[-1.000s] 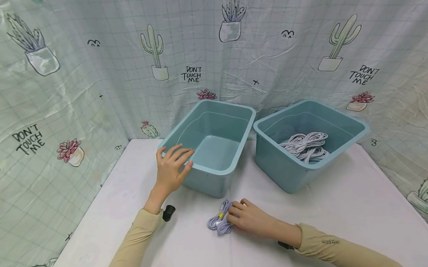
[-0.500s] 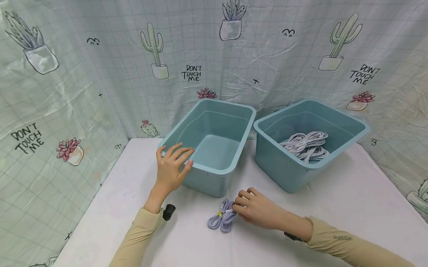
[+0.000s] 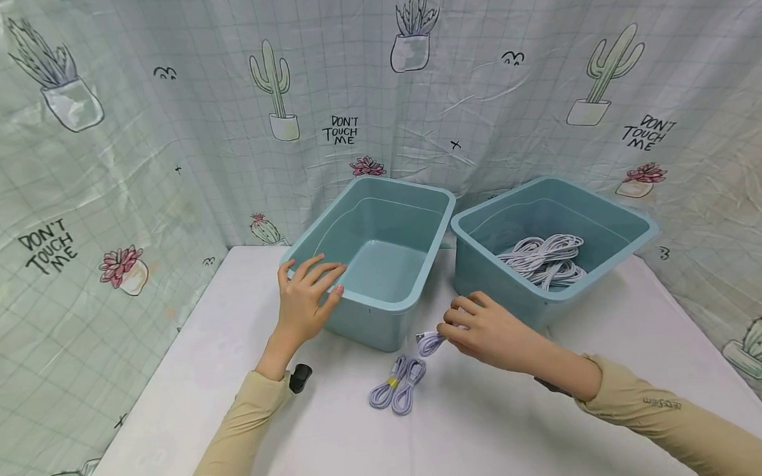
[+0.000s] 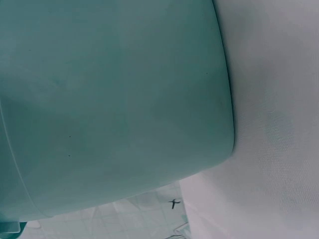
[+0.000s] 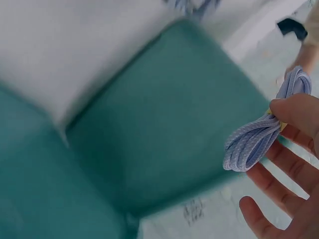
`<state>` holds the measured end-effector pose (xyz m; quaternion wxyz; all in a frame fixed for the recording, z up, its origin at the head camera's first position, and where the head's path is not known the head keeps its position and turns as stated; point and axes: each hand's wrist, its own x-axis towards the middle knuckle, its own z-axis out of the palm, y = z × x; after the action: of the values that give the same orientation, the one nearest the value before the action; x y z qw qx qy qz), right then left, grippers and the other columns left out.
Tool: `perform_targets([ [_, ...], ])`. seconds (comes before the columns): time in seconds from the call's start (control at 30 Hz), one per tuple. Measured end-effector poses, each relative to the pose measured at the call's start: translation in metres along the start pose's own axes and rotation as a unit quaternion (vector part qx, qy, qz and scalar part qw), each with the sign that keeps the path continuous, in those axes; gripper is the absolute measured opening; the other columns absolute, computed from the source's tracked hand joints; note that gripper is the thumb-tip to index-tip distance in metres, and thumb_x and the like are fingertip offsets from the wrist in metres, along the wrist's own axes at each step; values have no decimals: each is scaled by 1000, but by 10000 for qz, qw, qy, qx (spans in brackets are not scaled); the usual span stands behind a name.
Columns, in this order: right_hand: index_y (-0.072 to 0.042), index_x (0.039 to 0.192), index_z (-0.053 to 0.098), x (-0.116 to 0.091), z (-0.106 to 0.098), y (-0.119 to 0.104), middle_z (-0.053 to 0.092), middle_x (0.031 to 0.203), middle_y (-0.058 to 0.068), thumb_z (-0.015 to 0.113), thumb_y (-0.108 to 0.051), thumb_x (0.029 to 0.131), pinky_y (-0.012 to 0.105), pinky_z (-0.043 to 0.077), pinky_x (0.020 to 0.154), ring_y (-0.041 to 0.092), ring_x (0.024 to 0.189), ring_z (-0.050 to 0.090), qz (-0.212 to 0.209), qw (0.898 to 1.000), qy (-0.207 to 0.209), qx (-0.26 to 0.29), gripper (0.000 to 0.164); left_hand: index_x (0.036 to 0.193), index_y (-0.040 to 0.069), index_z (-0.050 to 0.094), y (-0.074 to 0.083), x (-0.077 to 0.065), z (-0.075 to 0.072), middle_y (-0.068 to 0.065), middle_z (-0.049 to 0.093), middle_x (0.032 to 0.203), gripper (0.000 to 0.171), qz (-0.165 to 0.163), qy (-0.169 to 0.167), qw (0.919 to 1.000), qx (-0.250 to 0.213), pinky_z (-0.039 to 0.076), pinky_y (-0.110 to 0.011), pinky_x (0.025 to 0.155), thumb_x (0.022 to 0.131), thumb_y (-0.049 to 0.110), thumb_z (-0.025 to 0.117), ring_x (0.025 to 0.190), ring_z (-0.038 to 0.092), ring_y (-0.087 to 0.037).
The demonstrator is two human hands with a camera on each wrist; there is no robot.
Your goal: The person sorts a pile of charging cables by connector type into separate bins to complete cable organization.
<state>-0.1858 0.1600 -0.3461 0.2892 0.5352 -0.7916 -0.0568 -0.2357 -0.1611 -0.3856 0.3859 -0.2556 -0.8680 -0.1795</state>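
My right hand is raised above the table, in front of the right bin. Its thumb and fingers pinch a coiled lavender cable around the yellow tie at its middle. In the head view a loop of this cable sticks out left of the fingertips. More coiled lavender cable, with a yellow tie showing, lies on the table below it. My left hand rests with spread fingers on the near left rim of the left blue-green bin. The left wrist view shows only that bin's outer wall.
The right blue-green bin stands angled beside the left one and contains bundled white cables. A printed cactus curtain closes off the back and sides of the white table.
My right hand has picked one lavender cable off the group and carried it up and to the right, toward the right bin. The left hand stays on the rim.
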Motion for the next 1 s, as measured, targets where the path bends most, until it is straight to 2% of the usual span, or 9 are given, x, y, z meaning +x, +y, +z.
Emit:
perform_targets([
  [0.07,-19,93,56,1,-8,11,57,85,-5,75,-20,68,33,39,73,16,83,49,-15,9999,148,-55,32,111,18,64,0,1,-1,-2,64,107,60,-4,-3,10000,7,18,-57,98,93,54,19,115,48,-26],
  [0.17,-17,94,57,4,-18,26,57,85,-3,60,-20,83,34,40,72,18,84,50,-15,9994,332,-77,11,111,18,64,0,1,-3,-2,64,107,59,3,22,10000,-3,18,-57,98,93,54,20,115,48,-26],
  [0.2,-16,94,58,5,-21,30,57,85,-3,53,-21,87,34,40,72,18,84,49,-5,9993,369,-63,9,111,18,64,0,1,-3,-2,64,107,59,2,29,10000,-9,18,-57,98,93,54,20,115,48,-26],
  [0.27,-16,94,58,8,-27,39,57,85,-2,47,-21,91,35,40,72,18,84,49,15,9992,393,-59,13,111,18,64,1,1,-3,-2,64,107,59,1,26,10000,-24,18,-57,98,93,54,20,115,48,-26],
  [0.37,-16,95,58,14,-35,50,57,85,-1,59,-17,84,36,40,72,19,84,49,59,9992,390,-107,11,111,18,64,1,1,-3,-2,64,107,60,-10,-12,10000,-18,17,-57,98,93,54,19,115,48,-26],
  [0.43,-15,93,58,20,-39,58,56,83,-1,70,-14,74,36,40,72,20,84,49,92,9990,400,-172,23,111,18,64,1,0,-2,-2,64,108,60,-17,-36,10000,-6,17,-57,98,93,54,19,115,48,-26],
  [0.5,-15,91,59,25,-42,67,56,83,0,73,-12,70,36,40,73,20,85,50,150,9988,425,-199,26,111,18,63,2,0,-2,-2,64,108,60,-21,-47,10000,0,18,-57,98,93,54,19,115,48,-26],
  [0.73,-14,89,61,46,-45,91,59,82,1,71,-12,73,36,41,70,21,84,51,342,9988,301,-195,19,111,18,64,3,0,-2,-2,64,107,59,-22,-21,10000,-35,17,-56,99,93,54,20,115,48,-27],
  [1.0,-15,91,64,69,-34,108,63,85,1,68,-14,77,35,38,66,21,82,48,574,9983,30,52,15,111,19,64,3,0,-2,-2,64,107,59,-28,-17,10000,-18,18,-57,98,93,54,20,115,48,-26],
])
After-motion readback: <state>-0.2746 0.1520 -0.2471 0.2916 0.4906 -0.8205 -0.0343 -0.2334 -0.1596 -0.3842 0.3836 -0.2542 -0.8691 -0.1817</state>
